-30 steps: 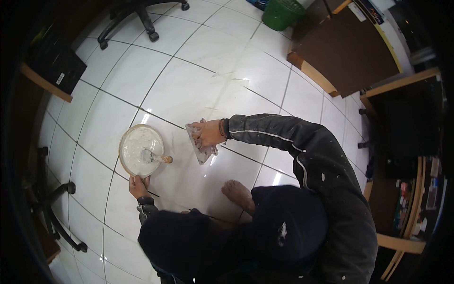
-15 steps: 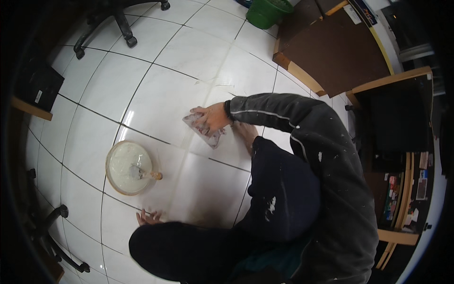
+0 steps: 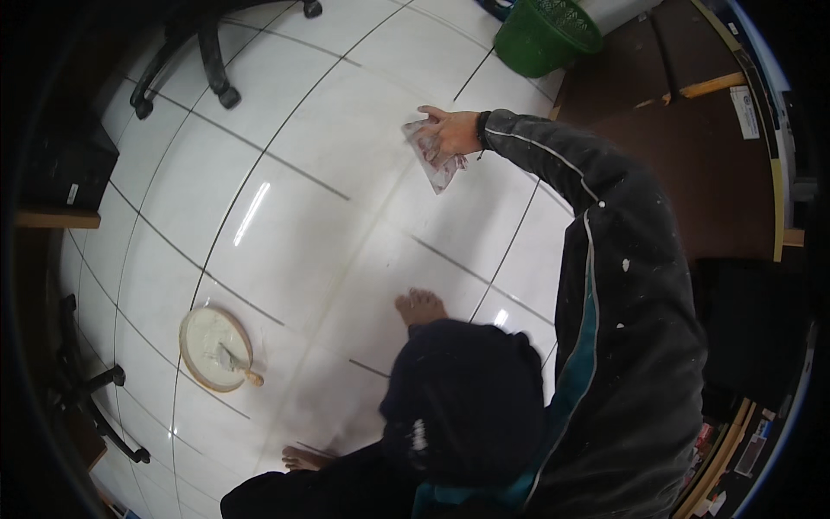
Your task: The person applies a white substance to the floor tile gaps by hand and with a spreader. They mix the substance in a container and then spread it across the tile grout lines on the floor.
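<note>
My right hand (image 3: 447, 137) reaches far forward over the white tiled floor (image 3: 294, 259). Its fingers grip a flat, pale, roughly triangular scraper (image 3: 438, 177) with darker smears, held down at a pale, filled joint line between tiles. Whether it is stiff or soft cannot be made out. At the left, a round shallow tub (image 3: 186, 346) of whitish paste (image 3: 207, 333) sits on the floor. A putty knife (image 3: 251, 378) with a wooden handle lies in the paste, its handle over the rim. My left hand is not in view.
My bare foot (image 3: 421, 307) stands beside the joint line; toes of the other foot (image 3: 303, 458) show lower down. A green basket (image 3: 536, 43) stands at the far right. Chair legs (image 3: 212, 60) are at the far left, and brown furniture (image 3: 692, 164) lines the right.
My right hand has slid the scraper forward and to the right along the joint line. My body has leaned forward, and the view has shifted with it.
</note>
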`<state>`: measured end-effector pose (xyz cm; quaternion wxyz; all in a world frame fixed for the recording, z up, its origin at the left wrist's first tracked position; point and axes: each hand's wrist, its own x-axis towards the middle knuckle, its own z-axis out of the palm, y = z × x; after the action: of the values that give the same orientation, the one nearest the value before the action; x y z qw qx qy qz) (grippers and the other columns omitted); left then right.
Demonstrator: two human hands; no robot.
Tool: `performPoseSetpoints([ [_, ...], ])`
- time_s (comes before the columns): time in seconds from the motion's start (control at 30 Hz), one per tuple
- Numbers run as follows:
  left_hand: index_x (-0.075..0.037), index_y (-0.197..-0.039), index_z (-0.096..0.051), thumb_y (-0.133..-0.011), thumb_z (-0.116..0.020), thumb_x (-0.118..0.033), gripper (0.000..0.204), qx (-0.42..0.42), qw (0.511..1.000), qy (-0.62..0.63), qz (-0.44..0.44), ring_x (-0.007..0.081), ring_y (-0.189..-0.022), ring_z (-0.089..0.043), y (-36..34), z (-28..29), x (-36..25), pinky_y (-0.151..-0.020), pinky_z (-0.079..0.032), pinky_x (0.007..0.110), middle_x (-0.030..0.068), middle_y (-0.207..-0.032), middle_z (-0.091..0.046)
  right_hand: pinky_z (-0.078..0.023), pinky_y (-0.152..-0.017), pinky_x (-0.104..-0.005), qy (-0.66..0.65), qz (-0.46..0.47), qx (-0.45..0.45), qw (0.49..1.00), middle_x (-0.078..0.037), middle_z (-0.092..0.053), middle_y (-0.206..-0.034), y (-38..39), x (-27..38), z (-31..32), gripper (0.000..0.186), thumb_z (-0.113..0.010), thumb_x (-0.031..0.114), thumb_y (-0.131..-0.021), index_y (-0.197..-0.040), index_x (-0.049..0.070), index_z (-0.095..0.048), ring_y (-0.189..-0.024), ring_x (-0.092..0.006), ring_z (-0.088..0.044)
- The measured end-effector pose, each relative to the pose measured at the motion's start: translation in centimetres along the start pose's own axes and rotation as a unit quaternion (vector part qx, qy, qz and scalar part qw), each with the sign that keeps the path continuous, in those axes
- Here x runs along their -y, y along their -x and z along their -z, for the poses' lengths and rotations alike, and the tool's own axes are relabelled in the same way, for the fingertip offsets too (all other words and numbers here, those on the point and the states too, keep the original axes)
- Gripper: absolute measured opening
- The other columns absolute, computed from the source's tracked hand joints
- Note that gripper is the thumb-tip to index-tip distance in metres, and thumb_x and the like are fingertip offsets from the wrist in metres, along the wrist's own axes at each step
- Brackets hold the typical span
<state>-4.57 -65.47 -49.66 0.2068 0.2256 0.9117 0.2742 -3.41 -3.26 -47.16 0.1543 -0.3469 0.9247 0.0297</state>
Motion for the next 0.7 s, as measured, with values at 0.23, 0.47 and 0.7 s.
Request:
performPoseSetpoints([
  [0.23,-0.018,-0.128,-0.041,-0.094,-0.033,-0.029,0.037,0.321,0.822,-0.439,-0.170,0.0103,-0.107,-0.044,-7.2,-16.8,-20.7,-0.094,-0.031,0.029,0.0014,-0.119,-0.048,-0.021,-0.101,-0.0577,-0.066,-0.213,0.027,0.974,0.008,-0.065,-0.100,7.1,-4.4,-0.6,0.039,-0.057,0.009,-0.073,-0.101,0.035,-0.067,-0.114,-0.0149,-0.049],
  [0.47,-0.012,-0.127,-0.043,-0.093,-0.039,-0.020,0.035,0.307,0.874,-0.353,-0.135,0.0118,-0.103,-0.047,-6.4,-18.6,-18.3,-0.088,-0.035,0.028,0.0036,-0.118,-0.050,-0.050,-0.076,-0.0417,-0.229,-0.495,-0.143,0.826,-0.016,-0.064,-0.096,10.9,-4.6,-1.7,0.054,-0.052,0.002,-0.065,-0.117,0.016,-0.058,-0.087,-0.0372,-0.060],
  [0.7,-0.004,-0.125,-0.047,-0.092,-0.046,-0.012,0.034,-0.118,0.964,-0.164,0.174,0.0145,-0.095,-0.051,5.2,11.9,5.6,-0.077,-0.041,0.028,0.0068,-0.117,-0.053,-0.051,-0.073,-0.0448,-0.170,-0.591,-0.160,0.772,-0.017,-0.064,-0.096,-2.6,-5.3,0.4,0.034,-0.053,0.016,-0.081,-0.113,0.005,-0.051,-0.086,-0.0344,-0.063],
])
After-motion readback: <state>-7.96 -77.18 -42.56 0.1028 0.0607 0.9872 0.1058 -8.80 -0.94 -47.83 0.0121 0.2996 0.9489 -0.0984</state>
